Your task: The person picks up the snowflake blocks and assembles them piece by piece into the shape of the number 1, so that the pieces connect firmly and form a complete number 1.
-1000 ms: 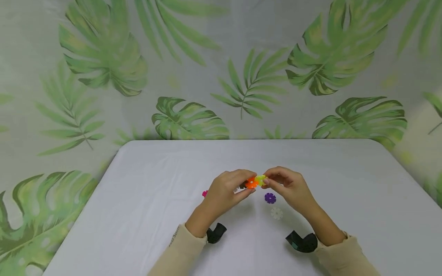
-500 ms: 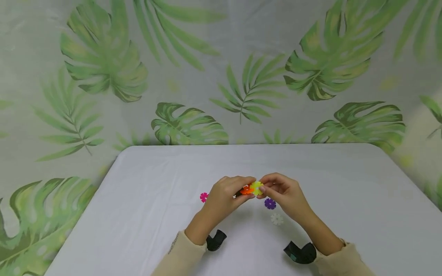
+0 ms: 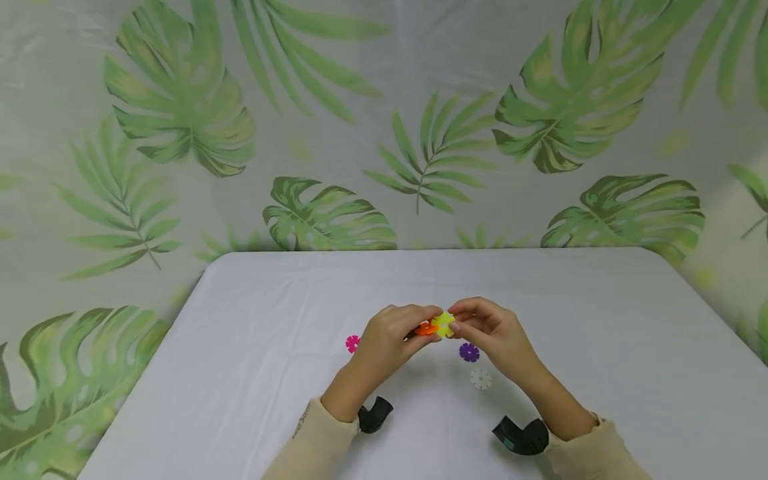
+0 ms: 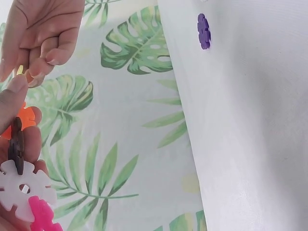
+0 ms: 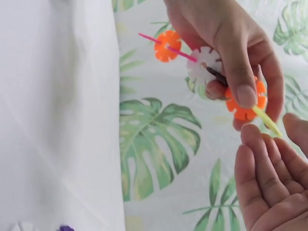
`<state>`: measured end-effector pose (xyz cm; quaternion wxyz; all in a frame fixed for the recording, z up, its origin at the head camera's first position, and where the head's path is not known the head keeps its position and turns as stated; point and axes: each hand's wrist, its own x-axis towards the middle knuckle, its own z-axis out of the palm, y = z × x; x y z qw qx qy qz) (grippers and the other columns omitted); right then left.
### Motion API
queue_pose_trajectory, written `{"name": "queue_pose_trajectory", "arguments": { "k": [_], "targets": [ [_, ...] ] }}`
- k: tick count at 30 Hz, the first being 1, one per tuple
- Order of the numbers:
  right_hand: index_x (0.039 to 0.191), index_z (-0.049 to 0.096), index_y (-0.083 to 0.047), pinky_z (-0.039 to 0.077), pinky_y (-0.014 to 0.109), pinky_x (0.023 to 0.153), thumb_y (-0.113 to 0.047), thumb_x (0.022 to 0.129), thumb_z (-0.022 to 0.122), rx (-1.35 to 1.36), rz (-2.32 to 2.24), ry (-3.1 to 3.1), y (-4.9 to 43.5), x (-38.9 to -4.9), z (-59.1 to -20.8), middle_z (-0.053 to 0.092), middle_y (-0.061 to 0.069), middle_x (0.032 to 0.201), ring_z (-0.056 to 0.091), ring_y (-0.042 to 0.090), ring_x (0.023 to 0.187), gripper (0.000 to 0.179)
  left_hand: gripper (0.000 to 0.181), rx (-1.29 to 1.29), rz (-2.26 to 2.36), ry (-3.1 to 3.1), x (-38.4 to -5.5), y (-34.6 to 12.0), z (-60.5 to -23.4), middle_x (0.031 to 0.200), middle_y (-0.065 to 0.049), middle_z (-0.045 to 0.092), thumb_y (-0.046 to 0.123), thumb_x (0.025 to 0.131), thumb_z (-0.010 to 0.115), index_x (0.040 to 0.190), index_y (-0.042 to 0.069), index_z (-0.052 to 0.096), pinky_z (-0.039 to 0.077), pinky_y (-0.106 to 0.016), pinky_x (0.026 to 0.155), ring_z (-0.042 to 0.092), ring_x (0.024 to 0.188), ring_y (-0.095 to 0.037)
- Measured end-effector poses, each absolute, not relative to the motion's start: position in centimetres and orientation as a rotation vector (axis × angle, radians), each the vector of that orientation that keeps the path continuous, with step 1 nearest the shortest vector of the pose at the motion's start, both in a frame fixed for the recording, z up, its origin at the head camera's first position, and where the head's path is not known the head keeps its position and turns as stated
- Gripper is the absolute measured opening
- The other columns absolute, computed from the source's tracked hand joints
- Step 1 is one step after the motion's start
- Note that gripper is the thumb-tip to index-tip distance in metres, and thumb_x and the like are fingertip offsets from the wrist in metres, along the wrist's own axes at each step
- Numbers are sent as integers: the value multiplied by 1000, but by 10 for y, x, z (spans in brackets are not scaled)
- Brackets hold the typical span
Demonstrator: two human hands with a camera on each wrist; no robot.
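Note:
My left hand (image 3: pixel 387 337) grips a chain of slotted plastic snowflake discs above the table. Thumb and fingers close around an orange disc (image 5: pixel 237 108) near its end. Behind it come a dark brown disc (image 4: pixel 16 144), a white disc (image 4: pixel 24 185), a pink disc (image 4: pixel 43 214) and another orange one (image 5: pixel 167 46). A yellow snowflake disc (image 3: pixel 443 325) sits at the chain's right end, joined edgewise to the orange. My right hand (image 3: pixel 495 333) pinches the yellow disc's outer edge between thumb and fingertips; in the right wrist view the disc appears edge-on.
On the white-covered table (image 3: pixel 270 300) lie a purple disc (image 3: pixel 469 353) and a whitish disc (image 3: pixel 481 379), just below the right hand. Black devices (image 3: pixel 522 437) are worn at both wrists. A leaf-patterned cloth (image 3: pixel 336 133) hangs behind the table.
The yellow disc has turned from partly hidden to facing the head camera, beside the orange one. More of the pink disc shows left of my left hand. The head view has shifted slightly.

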<state>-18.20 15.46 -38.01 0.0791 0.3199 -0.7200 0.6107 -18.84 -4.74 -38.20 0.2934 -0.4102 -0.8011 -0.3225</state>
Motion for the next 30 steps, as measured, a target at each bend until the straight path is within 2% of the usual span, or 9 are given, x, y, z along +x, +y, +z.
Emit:
{"name": "queue_pose_trajectory", "arguments": {
  "k": [7,14,19,23,30],
  "targets": [
    [108,55,1,50,26,74,6,81,61,952,1713,-2249,169,-187,-380,60,15,98,60,19,89,28,39,-1084,-867,-2156,-189,-49,-384,94,0,66,16,69,78,105,8,66,43,-17,67,58,76,-6],
    [114,54,0,46,26,83,-1,80,65,961,1588,-2422,189,-202,-386,58,13,107,56,26,98,35,39,-1090,-866,-2138,-190,-49,-383,95,0,66,17,70,77,106,8,66,43,-17,68,59,80,-7],
    [114,53,0,45,32,85,-5,80,67,970,1567,-2530,200,-211,-398,57,15,109,54,26,101,37,39,-1102,-866,-2138,-192,-48,-382,95,0,66,17,70,77,106,8,65,43,-17,68,60,82,-8],
    [113,52,5,45,36,86,-6,80,67,986,1616,-2585,204,-219,-410,56,21,109,53,31,101,38,39,-1092,-857,-2148,-191,-49,-382,96,1,66,18,70,77,106,8,65,43,-16,68,60,84,-7],
    [115,50,7,46,32,84,-6,79,68,1041,1657,-2671,210,-231,-433,57,20,108,53,33,99,42,39,-1089,-846,-2137,-192,-52,-383,96,0,66,18,70,77,106,8,65,43,-16,67,60,83,-8]
  ]
}}
